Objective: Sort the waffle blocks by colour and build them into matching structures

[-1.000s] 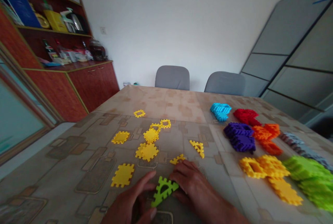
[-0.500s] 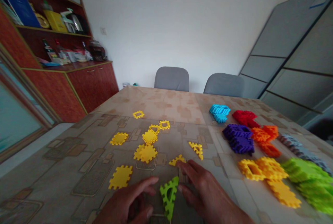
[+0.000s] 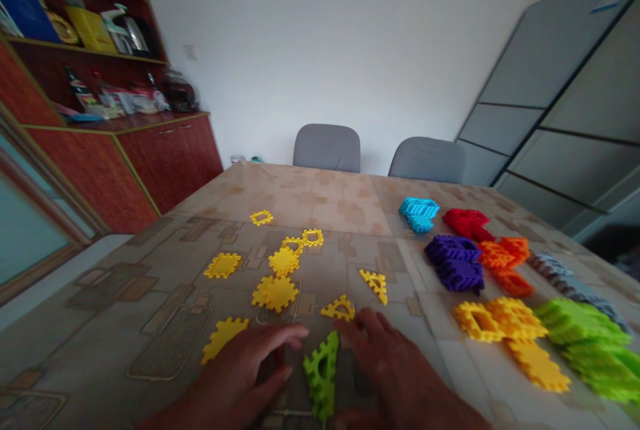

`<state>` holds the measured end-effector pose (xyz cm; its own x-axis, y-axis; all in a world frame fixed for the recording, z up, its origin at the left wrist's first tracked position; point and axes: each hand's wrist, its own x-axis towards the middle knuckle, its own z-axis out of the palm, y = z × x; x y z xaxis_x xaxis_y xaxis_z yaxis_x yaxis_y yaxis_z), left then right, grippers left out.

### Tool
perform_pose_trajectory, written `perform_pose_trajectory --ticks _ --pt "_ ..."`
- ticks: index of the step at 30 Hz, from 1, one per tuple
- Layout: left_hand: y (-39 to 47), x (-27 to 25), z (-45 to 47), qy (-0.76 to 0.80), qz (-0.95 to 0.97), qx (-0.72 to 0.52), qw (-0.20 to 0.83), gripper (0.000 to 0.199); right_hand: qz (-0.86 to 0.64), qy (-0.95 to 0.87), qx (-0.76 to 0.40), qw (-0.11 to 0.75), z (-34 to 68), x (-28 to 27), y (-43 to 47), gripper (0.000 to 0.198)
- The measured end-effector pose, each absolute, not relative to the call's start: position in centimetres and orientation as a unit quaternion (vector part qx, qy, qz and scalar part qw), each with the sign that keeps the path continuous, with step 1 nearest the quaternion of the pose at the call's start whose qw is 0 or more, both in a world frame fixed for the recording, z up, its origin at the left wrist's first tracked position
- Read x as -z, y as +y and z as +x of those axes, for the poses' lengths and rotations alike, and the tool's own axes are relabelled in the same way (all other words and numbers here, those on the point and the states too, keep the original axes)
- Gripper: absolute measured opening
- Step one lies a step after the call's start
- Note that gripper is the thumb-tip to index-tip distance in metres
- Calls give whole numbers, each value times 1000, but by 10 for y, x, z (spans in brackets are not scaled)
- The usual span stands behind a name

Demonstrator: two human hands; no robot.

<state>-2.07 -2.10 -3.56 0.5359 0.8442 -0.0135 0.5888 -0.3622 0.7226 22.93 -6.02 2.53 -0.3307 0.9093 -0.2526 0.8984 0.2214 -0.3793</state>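
Between my hands lies a green triangular interlocking tile (image 3: 325,395) with toothed edges and a hole. My left hand (image 3: 245,363) is left of it, fingers and thumb apart, holding nothing; it partly covers a square yellow tile (image 3: 223,335). On the other side, my right hand (image 3: 387,360) hovers with its fingers apart, its index fingertip close to the green tile's tip. Its thumb is blurred low in the picture. Just beyond that hand are a yellow triangular tile (image 3: 332,311) and a second yellow triangle (image 3: 381,291).
Several yellow tiles (image 3: 280,292) lie scattered ahead and to the left. On the right stand stacks of light blue (image 3: 419,214), red (image 3: 465,222), purple (image 3: 457,267), orange (image 3: 503,257), grey (image 3: 575,283), yellow-orange (image 3: 517,320) and green tiles (image 3: 585,333). Two grey chairs (image 3: 327,148) are behind the table.
My right hand has drawn back toward me, uncovering the near yellow triangle. My left hand has shifted over part of the square yellow tile. The view has turned slightly.
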Motion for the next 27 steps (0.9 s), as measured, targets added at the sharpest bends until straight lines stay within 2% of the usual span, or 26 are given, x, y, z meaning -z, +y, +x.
perform_pose_trajectory --ticks 5,8,11,14,16,18,23,27 --pt "-25 25 -14 462 801 -140 353 44 -536 -794 -286 -19 237 -38 -56 102" --pt "-26 18 -10 467 807 -117 340 39 -480 -825 -298 7 238 -28 -54 91" --pt "-28 18 -9 464 814 -109 332 39 -454 -839 -292 69 238 -17 -50 74" --pt "-29 21 -8 457 814 -109 340 44 -441 -845 -277 121 234 -10 -46 44" --pt "-30 21 -6 459 812 -104 345 45 -442 -846 -269 126 230 -7 -44 23" --pt "-29 19 -4 465 810 -97 345 45 -445 -849 -261 114 229 -7 -43 13" --pt "-23 16 0 452 815 -71 355 50 -419 -861 -266 114 233 -5 -38 12" --pt "-18 12 4 435 825 -61 355 46 -394 -873 -261 123 240 3 -30 9"
